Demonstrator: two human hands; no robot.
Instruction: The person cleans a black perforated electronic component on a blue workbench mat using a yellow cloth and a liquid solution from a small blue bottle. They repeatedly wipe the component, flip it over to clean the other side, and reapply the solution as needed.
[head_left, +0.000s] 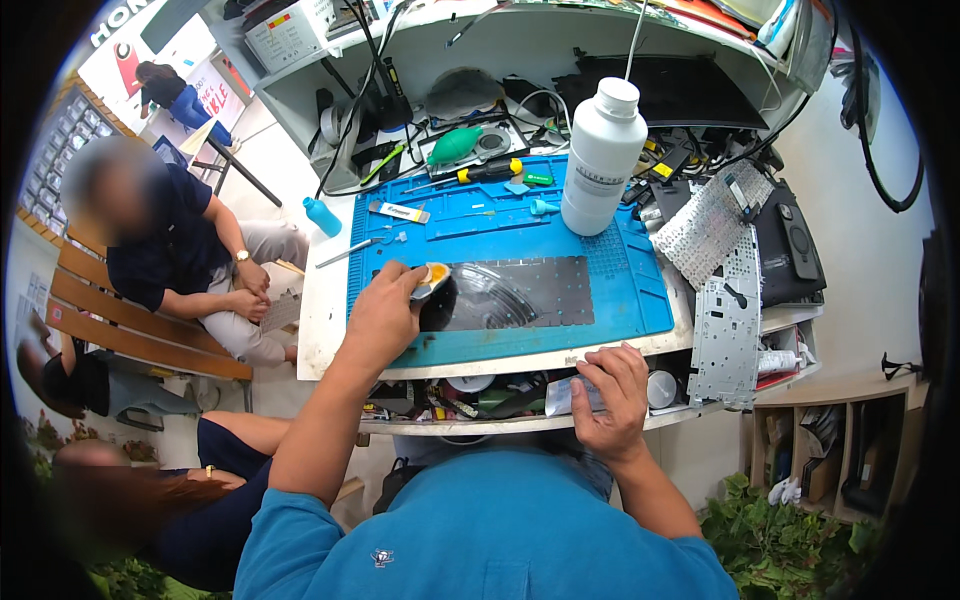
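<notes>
Over the left end of a thin black sheet (540, 285), my left hand (385, 312) grips a small palm-sized piece with a pale rim and an orange-yellow patch (435, 274). Its exact kind I cannot make out. Curved, shiny streaks mark the sheet, which lies flat on a blue work mat (640, 310). My right hand (615, 400) is at the desk's front edge, fingers bent and apart, with nothing visible in it. Beneath it, a pale packet (573, 397) shows in the open drawer. A tall white bottle (605, 160) stands on the mat behind the sheet.
On the mat's far side are a yellow-black screwdriver (489, 171) and a green air blower (454, 146). A small blue bottle (321, 216) stands at left. Metal keyboard plates (727, 320) overhang the right front edge. A person (165, 235) sits on a bench at left.
</notes>
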